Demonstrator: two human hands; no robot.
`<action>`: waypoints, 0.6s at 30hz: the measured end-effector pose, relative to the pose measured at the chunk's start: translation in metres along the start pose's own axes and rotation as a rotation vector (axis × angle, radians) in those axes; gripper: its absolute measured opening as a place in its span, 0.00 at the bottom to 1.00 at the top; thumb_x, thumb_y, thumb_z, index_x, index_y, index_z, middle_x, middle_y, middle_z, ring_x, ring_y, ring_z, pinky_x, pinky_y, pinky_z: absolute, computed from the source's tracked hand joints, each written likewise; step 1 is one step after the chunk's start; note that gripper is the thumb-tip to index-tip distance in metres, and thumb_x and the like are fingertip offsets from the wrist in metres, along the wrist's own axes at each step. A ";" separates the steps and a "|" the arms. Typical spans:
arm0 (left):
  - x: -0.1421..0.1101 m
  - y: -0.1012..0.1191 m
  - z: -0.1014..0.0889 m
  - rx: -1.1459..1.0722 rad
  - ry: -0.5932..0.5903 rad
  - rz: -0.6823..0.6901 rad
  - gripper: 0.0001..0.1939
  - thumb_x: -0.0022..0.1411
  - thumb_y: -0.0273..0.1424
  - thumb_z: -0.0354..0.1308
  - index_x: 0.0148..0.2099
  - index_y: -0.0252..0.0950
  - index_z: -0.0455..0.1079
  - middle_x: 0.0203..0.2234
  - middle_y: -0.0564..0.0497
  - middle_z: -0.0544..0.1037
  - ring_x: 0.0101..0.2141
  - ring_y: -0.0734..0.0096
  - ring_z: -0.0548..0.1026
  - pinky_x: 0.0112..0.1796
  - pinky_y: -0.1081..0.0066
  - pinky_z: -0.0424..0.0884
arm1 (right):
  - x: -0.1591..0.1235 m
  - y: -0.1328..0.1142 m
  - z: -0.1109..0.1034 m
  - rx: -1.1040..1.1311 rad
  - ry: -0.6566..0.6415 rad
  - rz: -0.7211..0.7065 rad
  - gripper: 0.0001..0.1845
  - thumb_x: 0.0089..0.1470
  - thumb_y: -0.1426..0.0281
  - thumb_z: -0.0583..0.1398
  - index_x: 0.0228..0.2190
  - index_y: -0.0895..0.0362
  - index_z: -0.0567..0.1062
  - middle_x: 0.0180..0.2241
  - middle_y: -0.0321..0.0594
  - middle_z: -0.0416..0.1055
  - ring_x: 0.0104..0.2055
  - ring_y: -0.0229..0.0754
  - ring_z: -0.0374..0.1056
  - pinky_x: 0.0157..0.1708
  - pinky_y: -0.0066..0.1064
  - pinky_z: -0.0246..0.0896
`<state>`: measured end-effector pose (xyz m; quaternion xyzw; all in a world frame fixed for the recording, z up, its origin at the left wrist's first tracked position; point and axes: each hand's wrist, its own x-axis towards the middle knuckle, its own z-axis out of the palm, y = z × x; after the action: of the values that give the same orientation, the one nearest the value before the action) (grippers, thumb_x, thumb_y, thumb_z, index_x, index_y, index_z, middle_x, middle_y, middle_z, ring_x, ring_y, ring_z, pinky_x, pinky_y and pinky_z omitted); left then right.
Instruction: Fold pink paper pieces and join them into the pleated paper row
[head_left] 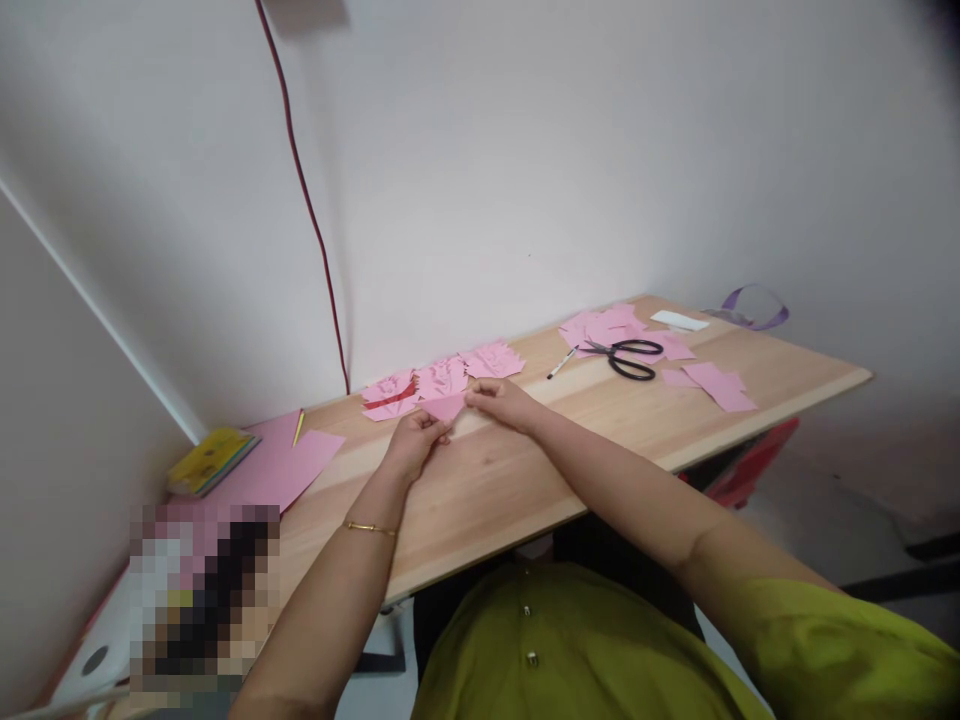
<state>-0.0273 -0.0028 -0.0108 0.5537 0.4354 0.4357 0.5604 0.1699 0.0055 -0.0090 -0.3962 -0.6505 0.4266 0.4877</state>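
So the person in the olive-green shirt has both hands on one small folded triangle of plain pink paper (448, 404), pinched by its two sides just above the pale wooden bench (487, 490). Left hand (412, 442) grips the lower left side, right hand (501, 402) has the upper right corner between thumb and fingers. Right behind it, three jagged-edged pink paper cutouts (493, 359) sit in a row near the wall (the leftmost has a red strip (390, 397) across it, can't tell what that is). Over to the right there's a pair of black-handled metal scissors (611, 350) partly on a loose pile of pink paper pieces (597, 326), a slim white-and-black pen (562, 362) just beside them. On the far left, a thin yellow stick (298, 428) and a yellow-topped stack (210, 460) lie on large pink paper sheets (315, 462).
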 end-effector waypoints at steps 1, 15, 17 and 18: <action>0.001 -0.001 0.000 0.000 0.005 0.000 0.15 0.41 0.35 0.70 0.27 0.32 0.71 0.17 0.55 0.71 0.21 0.76 0.68 0.29 0.73 0.65 | 0.000 0.002 0.001 -0.010 -0.058 -0.011 0.18 0.47 0.57 0.64 0.30 0.60 0.76 0.28 0.36 0.72 0.31 0.36 0.65 0.36 0.28 0.60; 0.003 -0.004 -0.005 0.077 -0.060 0.008 0.11 0.46 0.34 0.66 0.29 0.32 0.72 0.19 0.53 0.72 0.23 0.76 0.69 0.31 0.73 0.65 | 0.000 0.011 0.010 -0.084 -0.175 -0.089 0.20 0.52 0.62 0.61 0.41 0.63 0.78 0.38 0.45 0.78 0.41 0.43 0.72 0.44 0.34 0.65; 0.002 -0.003 -0.003 0.067 -0.043 0.008 0.11 0.46 0.34 0.66 0.28 0.32 0.71 0.19 0.54 0.71 0.22 0.76 0.69 0.30 0.72 0.65 | -0.001 0.009 0.011 -0.084 -0.187 -0.090 0.20 0.52 0.62 0.61 0.41 0.63 0.78 0.39 0.45 0.78 0.41 0.44 0.72 0.43 0.34 0.65; 0.001 -0.002 -0.002 0.060 -0.035 0.004 0.11 0.46 0.34 0.66 0.28 0.32 0.71 0.19 0.55 0.71 0.22 0.76 0.68 0.30 0.72 0.65 | -0.001 0.009 0.012 -0.087 -0.199 -0.088 0.20 0.51 0.62 0.61 0.41 0.63 0.78 0.39 0.45 0.78 0.41 0.44 0.72 0.43 0.35 0.65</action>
<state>-0.0290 -0.0012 -0.0129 0.5786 0.4373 0.4138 0.5503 0.1590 0.0048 -0.0195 -0.3436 -0.7303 0.4135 0.4214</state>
